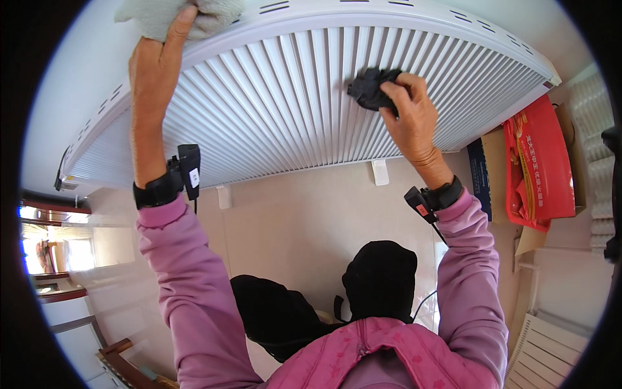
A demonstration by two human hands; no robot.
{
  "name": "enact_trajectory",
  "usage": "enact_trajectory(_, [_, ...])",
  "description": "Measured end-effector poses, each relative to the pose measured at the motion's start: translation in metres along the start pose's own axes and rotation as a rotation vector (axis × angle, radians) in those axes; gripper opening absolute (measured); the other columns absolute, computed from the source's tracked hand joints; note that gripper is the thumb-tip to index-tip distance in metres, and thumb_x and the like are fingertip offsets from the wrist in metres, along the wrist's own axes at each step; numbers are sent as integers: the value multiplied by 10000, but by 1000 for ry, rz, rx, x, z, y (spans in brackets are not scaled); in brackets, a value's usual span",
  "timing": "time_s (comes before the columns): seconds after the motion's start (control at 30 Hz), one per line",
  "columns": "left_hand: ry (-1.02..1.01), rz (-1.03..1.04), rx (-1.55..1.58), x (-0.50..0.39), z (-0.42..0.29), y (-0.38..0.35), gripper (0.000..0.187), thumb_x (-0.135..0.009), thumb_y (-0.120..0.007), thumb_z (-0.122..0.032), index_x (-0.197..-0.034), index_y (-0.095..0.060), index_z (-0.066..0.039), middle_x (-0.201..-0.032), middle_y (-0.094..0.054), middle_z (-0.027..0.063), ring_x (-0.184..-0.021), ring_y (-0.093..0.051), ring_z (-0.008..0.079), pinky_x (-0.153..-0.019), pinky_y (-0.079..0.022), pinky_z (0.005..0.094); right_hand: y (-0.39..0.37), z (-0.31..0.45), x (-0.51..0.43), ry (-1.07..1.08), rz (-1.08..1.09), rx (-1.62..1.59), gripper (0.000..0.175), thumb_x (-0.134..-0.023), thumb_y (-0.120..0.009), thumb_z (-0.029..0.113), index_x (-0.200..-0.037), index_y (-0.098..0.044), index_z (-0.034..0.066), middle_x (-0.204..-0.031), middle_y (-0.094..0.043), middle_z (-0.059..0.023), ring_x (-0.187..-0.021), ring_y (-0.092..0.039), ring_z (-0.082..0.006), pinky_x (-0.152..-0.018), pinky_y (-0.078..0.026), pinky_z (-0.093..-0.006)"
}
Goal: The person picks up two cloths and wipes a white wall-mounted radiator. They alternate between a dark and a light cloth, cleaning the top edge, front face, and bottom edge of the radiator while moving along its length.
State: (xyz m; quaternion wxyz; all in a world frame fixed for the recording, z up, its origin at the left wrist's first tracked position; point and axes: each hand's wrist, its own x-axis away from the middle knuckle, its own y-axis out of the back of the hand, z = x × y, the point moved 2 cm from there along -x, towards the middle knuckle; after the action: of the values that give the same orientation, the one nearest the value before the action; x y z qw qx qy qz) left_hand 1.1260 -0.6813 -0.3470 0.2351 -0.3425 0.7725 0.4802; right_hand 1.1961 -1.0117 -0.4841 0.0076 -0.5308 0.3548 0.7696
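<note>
A white ribbed radiator (272, 112) stands before me, its vertical fins filling the upper half of the view. My right hand (412, 109) grips a crumpled black cloth (371, 90) against the fins, right of the middle. At the upper left, my left hand (158, 68) holds a light grey cloth (214, 19) at the radiator's slotted top edge. One digit lies on that cloth; the other fingers are mostly out of sight. Each wrist wears a black strap with a small device on it.
White feet (380, 172) support the radiator on a beige tiled floor (301, 209). To the right stands an open red box (544, 160) bearing writing, beside cardboard. A white slatted panel (549, 347) is at lower right, and a wooden piece of furniture (121, 360) at lower left.
</note>
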Motion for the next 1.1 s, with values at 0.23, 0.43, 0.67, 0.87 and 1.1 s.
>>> enact_trajectory(0.23, [23,-9,9,3,2,0,688,-812,-493,-602,-1117,-572,9,-1017,-596,176,-1005,-530,250,-905,-370,327,-40,-17,68,10,187,-8,399,-554,-716,25,-920,-600,131,-921,-498,-49,-664,-557,-215,-555,-461,-314])
enact_trajectory(0.43, [65,-4,10,0,8,2,689,-810,-498,-597,-1138,-551,7,-1045,-582,165,-1015,-525,254,-898,-380,343,-67,-28,109,-11,274,-16,351,-576,-692,22,-897,-603,132,-849,-483,-38,-621,-555,-204,-537,-468,-306])
enact_trajectory(0.67, [0,-34,-29,7,-3,4,731,-794,-491,-625,-1189,-519,-11,-1102,-553,188,-1048,-518,276,-916,-382,377,-94,-34,149,-1,322,-34,189,-707,-577,44,-881,-591,117,-784,-462,-56,-621,-550,-192,-515,-466,-307])
enact_trajectory(0.87, [23,-80,-57,6,-4,4,768,-745,-530,-656,-1145,-544,-2,-1019,-579,182,-1004,-547,274,-878,-410,396,-124,-41,187,-34,322,-59,167,-712,-558,44,-868,-575,102,-778,-444,-71,-601,-538,-202,-521,-460,-327])
enact_trajectory(1.1, [36,-61,-74,6,0,7,782,-756,-518,-656,-1159,-533,14,-1038,-571,192,-1014,-538,282,-877,-406,392,-141,-47,216,-20,388,-29,173,-706,-574,53,-874,-582,89,-786,-456,-66,-632,-548,-209,-551,-465,-331])
